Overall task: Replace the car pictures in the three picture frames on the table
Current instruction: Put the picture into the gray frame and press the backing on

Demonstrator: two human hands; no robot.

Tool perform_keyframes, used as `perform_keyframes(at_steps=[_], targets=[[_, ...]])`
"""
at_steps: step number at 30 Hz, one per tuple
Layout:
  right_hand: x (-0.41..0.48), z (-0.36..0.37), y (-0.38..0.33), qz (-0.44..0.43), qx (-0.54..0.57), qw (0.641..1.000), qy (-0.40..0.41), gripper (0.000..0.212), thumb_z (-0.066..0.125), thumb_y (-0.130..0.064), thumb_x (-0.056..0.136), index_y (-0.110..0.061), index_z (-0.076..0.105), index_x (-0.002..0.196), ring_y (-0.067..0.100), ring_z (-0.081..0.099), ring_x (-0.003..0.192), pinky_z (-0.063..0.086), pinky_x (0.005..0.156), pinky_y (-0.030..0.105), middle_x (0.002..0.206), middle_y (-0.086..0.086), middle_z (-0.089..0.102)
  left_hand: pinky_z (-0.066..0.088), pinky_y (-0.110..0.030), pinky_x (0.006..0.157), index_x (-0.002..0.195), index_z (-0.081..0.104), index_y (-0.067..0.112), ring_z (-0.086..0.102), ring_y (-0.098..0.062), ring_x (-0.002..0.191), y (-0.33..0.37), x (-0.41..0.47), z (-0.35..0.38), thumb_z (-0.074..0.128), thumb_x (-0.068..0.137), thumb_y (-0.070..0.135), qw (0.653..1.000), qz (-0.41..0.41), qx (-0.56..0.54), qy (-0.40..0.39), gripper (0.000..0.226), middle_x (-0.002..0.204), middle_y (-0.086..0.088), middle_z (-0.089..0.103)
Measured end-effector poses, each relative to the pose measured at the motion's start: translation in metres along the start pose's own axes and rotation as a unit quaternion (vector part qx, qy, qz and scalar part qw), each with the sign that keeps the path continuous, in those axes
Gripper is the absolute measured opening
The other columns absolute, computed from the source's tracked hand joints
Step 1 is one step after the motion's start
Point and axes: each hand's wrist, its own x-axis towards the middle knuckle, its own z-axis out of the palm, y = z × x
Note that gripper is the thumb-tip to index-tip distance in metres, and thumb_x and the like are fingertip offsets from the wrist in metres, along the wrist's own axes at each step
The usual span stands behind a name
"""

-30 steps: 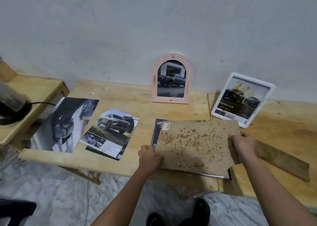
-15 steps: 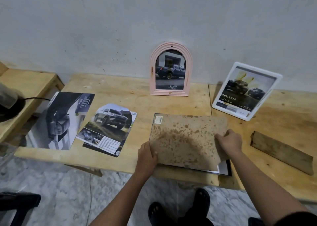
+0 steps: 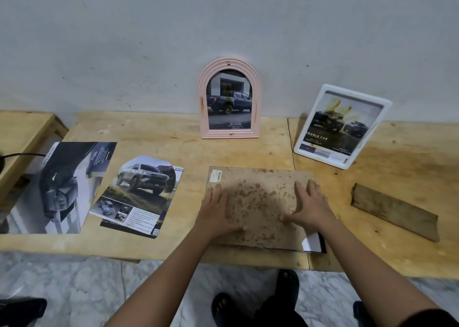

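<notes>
A stained brown backing board lies flat on a face-down black frame, whose corner shows at the front right with a white paper edge. My left hand and my right hand rest flat on the board, fingers spread, pressing it down. A pink arched frame with a dark pickup picture leans on the wall. A white frame with a "Double Cab" picture leans at the back right. Two loose car pictures lie at the left: a dark one and an arch-cut SUV one.
A worn wooden strip lies on the right part of the wooden table. A lower wooden bench with a black cable stands at the far left. Marble floor and my sandalled feet show below the table's front edge.
The backing board went from tilted and held at its edges to lying flat on the frame. Both hands moved from its sides onto its top and opened out.
</notes>
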Motion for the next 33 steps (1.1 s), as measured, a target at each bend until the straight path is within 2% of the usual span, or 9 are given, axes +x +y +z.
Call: perform_keyframes(at_steps=[4, 8, 14, 16, 20, 24, 27, 30, 33], targets=[[0.002, -0.004, -0.002, 0.005, 0.024, 0.998, -0.062, 0.123, 0.077, -0.051, 0.066, -0.022, -0.008, 0.150, 0.026, -0.019, 0.144, 0.015, 0.116, 0.041, 0.154, 0.011, -0.025, 0.000, -0.051, 0.118, 0.149, -0.012, 0.020, -0.021, -0.035, 0.142, 0.013, 0.019, 0.000, 0.067, 0.069, 0.064, 0.994, -0.009, 0.045, -0.096, 0.120, 0.156, -0.009, -0.022], [0.005, 0.000, -0.005, 0.004, 0.010, 0.998, -0.068, 0.122, 0.079, -0.047, 0.066, -0.019, -0.007, 0.149, 0.030, -0.017, 0.144, 0.020, 0.115, 0.041, 0.154, 0.014, -0.025, 0.000, -0.052, 0.117, 0.149, -0.011, 0.020, -0.021, -0.036, 0.142, 0.018, 0.020, 0.006, 0.070, 0.069, 0.060, 0.994, -0.031, 0.057, -0.089, 0.120, 0.156, -0.010, -0.022], [0.016, 0.001, -0.019, 0.010, -0.079, 0.997, -0.017, 0.093, 0.078, -0.045, 0.068, -0.013, 0.023, 0.137, 0.041, 0.011, 0.140, 0.031, 0.111, 0.044, 0.149, 0.026, 0.013, 0.008, -0.057, 0.115, 0.149, -0.007, 0.015, -0.015, -0.039, 0.143, 0.032, 0.021, 0.001, 0.073, 0.067, 0.057, 0.991, -0.056, 0.071, -0.099, 0.123, 0.157, -0.011, -0.015], [0.017, -0.002, -0.025, 0.016, -0.102, 0.994, -0.021, 0.096, 0.079, -0.049, 0.064, -0.012, 0.025, 0.134, 0.042, 0.018, 0.136, 0.031, 0.110, 0.045, 0.145, 0.027, 0.018, 0.013, -0.057, 0.115, 0.149, -0.007, 0.013, -0.014, -0.040, 0.143, 0.035, 0.022, -0.002, 0.074, 0.067, 0.056, 0.990, -0.061, 0.072, -0.104, 0.123, 0.157, -0.011, -0.013], [0.014, 0.003, -0.027, 0.034, -0.076, 0.995, -0.059, 0.108, 0.075, -0.045, 0.073, -0.007, 0.004, 0.145, 0.045, -0.003, 0.142, 0.020, 0.115, 0.047, 0.151, 0.031, -0.007, 0.018, -0.056, 0.114, 0.149, -0.008, 0.013, -0.015, -0.039, 0.143, 0.037, 0.023, -0.005, 0.075, 0.066, 0.056, 0.988, -0.065, 0.075, -0.116, 0.125, 0.157, -0.010, -0.015], [-0.003, 0.012, -0.018, -0.040, -0.036, 0.997, -0.058, 0.086, 0.059, -0.037, 0.088, -0.009, 0.004, 0.147, 0.040, -0.009, 0.143, 0.014, 0.116, 0.046, 0.154, 0.025, -0.012, 0.015, -0.057, 0.115, 0.148, -0.011, 0.013, -0.017, -0.041, 0.142, 0.034, 0.023, -0.005, 0.071, 0.068, 0.059, 0.987, -0.050, 0.077, -0.132, 0.123, 0.156, -0.012, -0.019], [-0.027, 0.025, -0.010, -0.131, -0.050, 0.989, -0.046, 0.087, 0.048, -0.053, 0.086, -0.015, 0.002, 0.150, 0.033, -0.008, 0.145, 0.009, 0.118, 0.043, 0.156, 0.019, -0.012, 0.006, -0.058, 0.116, 0.149, -0.011, 0.022, -0.021, -0.038, 0.141, 0.025, 0.010, 0.000, 0.060, 0.077, 0.061, 0.989, 0.000, 0.078, -0.129, 0.108, 0.156, -0.009, -0.022], [-0.041, 0.035, -0.010, -0.157, -0.084, 0.983, -0.045, 0.118, 0.021, -0.091, 0.058, -0.022, -0.002, 0.151, 0.031, -0.012, 0.145, 0.004, 0.117, 0.046, 0.156, 0.014, -0.017, -0.002, -0.059, 0.115, 0.147, -0.013, 0.034, -0.028, -0.035, 0.140, 0.018, -0.003, 0.006, 0.056, 0.076, 0.067, 0.987, 0.037, 0.074, -0.139, 0.105, 0.154, -0.004, -0.030], [-0.028, 0.024, -0.009, -0.162, -0.053, 0.985, 0.001, 0.109, 0.053, -0.079, 0.062, -0.023, 0.019, 0.148, 0.028, 0.012, 0.144, 0.018, 0.117, 0.045, 0.156, 0.009, 0.009, -0.001, -0.059, 0.115, 0.147, -0.013, 0.035, -0.026, -0.032, 0.141, 0.017, 0.003, 0.005, 0.059, 0.071, 0.070, 0.984, 0.051, 0.090, -0.144, 0.110, 0.154, -0.003, -0.029]])
